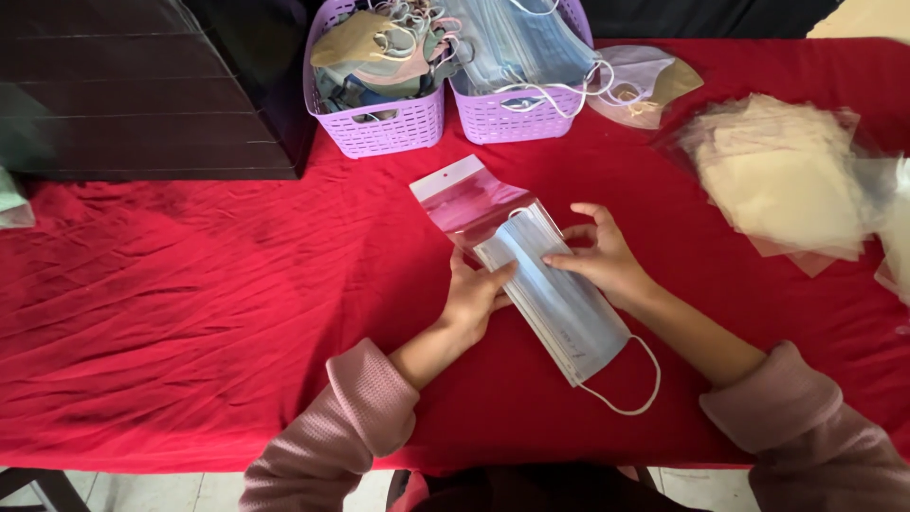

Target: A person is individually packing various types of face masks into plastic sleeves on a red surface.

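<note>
The far end of the pale blue surgical mask (pixel 559 303) is tucked into the mouth of a clear plastic sleeve (pixel 466 201), so how deep it sits is hard to make out through the glossy film. The left hand (pixel 474 296) lies flat with its thumb on the mask's near edge and its fingers partly hidden beneath the mask; whether they pinch anything cannot be told. The right hand (pixel 599 256) presses spread fingertips on top of the mask, loosely curled, not closed around it. A white elastic ear loop (pixel 637 384) curls free at the mask's near end.

The mask is pleated, soft and rectangular; the sleeve is thin and shiny, with a white header strip. Both lie mid-table on a wrinkled red cloth (pixel 190 313). Two lilac slotted plastic baskets (pixel 389 123) at the far edge hold heaped masks, their tops cut off by the frame. A stack of cream masks in clear sleeves (pixel 782 175) sits right, partly cropped. A dark box (pixel 142 95) stands at far left. Pink ribbed sleeves (pixel 332 436) cover both forearms.
</note>
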